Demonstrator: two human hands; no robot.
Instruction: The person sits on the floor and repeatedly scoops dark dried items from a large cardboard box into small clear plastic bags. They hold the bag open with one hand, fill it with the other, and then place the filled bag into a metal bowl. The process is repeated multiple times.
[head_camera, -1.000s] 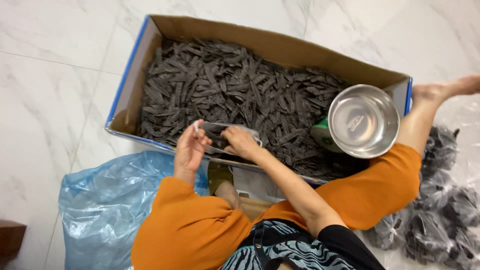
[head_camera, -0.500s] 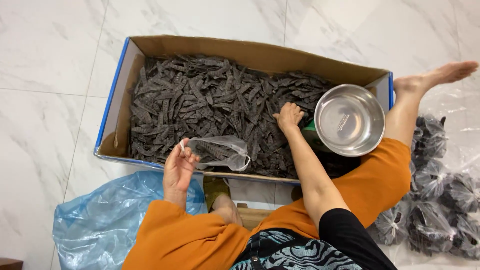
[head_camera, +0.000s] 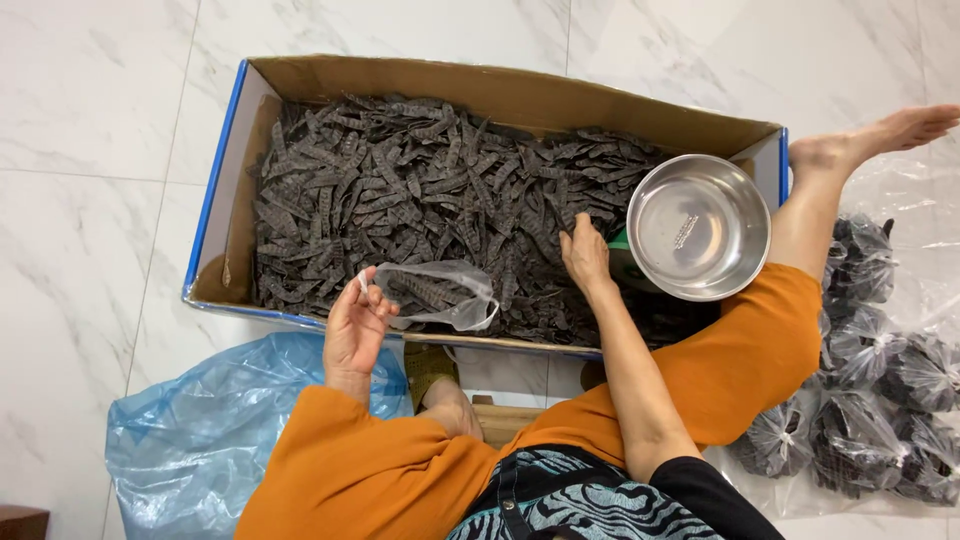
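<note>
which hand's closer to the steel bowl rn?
Right. The right hand rests on the dark pods just left of the steel bowl. The left hand is farther left, holding a clear plastic bag at the box's near edge.

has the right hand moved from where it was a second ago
Yes. The right hand left the clear bag and went right across the pods, toward the steel bowl.

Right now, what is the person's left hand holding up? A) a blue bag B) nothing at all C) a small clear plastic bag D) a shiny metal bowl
C: the left hand pinches the rim of a small clear plastic bag over the cardboard box of dark dried pods, while the right hand rests in the pods beside the metal bowl.
</note>
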